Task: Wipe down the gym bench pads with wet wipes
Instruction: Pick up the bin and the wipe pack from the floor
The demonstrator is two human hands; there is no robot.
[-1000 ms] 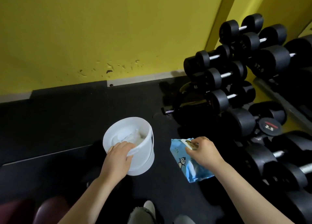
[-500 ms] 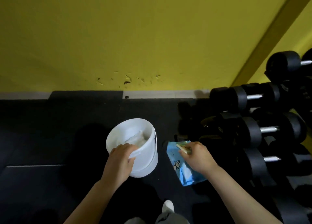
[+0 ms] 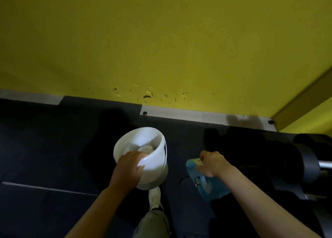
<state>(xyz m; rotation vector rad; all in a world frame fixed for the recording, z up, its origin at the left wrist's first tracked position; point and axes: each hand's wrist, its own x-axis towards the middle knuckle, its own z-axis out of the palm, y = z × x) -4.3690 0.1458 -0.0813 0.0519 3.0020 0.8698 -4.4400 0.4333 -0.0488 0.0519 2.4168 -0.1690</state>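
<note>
My left hand (image 3: 128, 168) grips the near rim of a white plastic bucket (image 3: 154, 169), fingers curled over the edge; crumpled white wipes (image 3: 146, 149) lie inside it. My right hand (image 3: 212, 163) pinches the top of a blue wet wipes pack (image 3: 208, 185) with a penguin print, which hangs below the hand. Both are held above the black floor. No bench pad is in view.
A yellow wall (image 3: 161, 40) with scuffed paint stands ahead, a pale skirting strip (image 3: 179, 113) at its foot. Black dumbbells (image 3: 309, 164) sit at the right edge. My shoe (image 3: 154, 196) and trouser leg show below the bucket on the black rubber floor (image 3: 45, 148).
The view has swung left and up toward the wall, so most of the dumbbell rack has left the frame. Both hands keep their hold on the bucket and the pack.
</note>
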